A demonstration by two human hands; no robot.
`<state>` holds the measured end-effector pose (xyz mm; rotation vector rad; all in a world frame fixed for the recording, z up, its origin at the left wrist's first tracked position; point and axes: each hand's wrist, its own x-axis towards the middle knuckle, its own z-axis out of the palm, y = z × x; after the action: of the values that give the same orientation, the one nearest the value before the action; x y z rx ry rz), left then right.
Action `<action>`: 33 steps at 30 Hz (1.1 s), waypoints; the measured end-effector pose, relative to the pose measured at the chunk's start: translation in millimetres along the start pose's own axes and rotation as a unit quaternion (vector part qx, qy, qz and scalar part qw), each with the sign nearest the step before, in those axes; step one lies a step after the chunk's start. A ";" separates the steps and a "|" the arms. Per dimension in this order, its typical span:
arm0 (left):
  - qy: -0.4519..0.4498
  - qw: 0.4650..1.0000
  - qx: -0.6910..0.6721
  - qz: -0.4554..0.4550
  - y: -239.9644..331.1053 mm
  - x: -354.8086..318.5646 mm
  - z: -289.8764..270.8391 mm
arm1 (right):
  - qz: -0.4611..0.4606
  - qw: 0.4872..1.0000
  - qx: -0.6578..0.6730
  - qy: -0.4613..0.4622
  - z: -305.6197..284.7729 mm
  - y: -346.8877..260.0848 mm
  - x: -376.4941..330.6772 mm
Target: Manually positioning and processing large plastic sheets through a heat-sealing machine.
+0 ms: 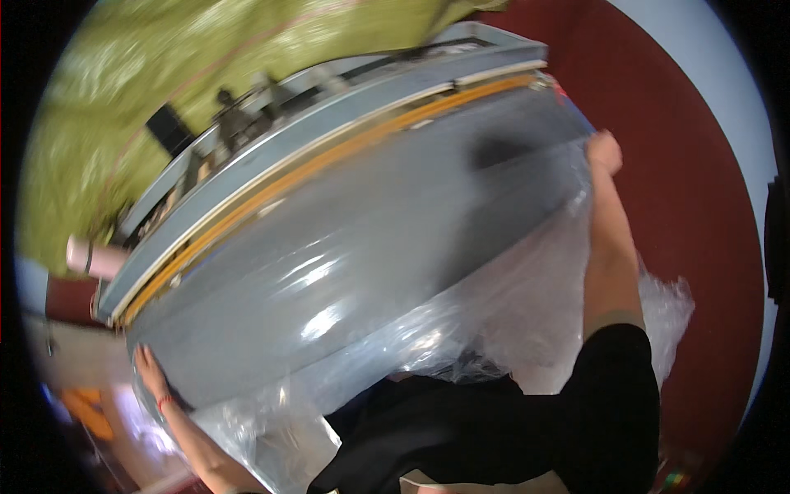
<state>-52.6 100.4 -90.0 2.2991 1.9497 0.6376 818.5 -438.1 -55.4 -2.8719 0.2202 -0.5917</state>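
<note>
A clear plastic sheet (535, 284) lies over the grey tabletop (370, 198) and hangs down in folds past its near edge, towards my body. At the right end, my right hand (605, 152) is closed on the edge of the sheet near the table's far right corner. My left hand (151, 375) lies with its fingers stretched out on the sheet at the table's left end, with a red band on that wrist. Both arms are spread wide. Glossy light streaks show where the sheet covers the surface.
Along the table's far side runs a long grey tray (329, 123) with tools and small parts, blurred, above an orange strip (329, 156). A pink bottle (97, 258) stands at its left end. Yellow-green sheeting (197, 49) hangs behind; the floor (699, 247) is dark red.
</note>
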 end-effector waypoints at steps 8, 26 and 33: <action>0.185 0.967 -0.138 0.110 183.2 -53.7 -3.1 | -0.043 0.999 0.008 0.011 11.3 10.7 13.3; -0.810 0.384 -0.372 0.241 530.9 -354.0 25.5 | -0.032 0.998 0.058 0.016 13.7 13.3 12.0; -0.312 0.385 -0.858 0.134 320.1 -276.2 -71.5 | -0.035 0.997 0.072 -0.020 0.9 17.9 12.1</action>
<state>189.1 -242.5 -1.3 0.8733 -0.0928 0.8377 828.0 -457.5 -55.7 -2.7592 0.0669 -0.5392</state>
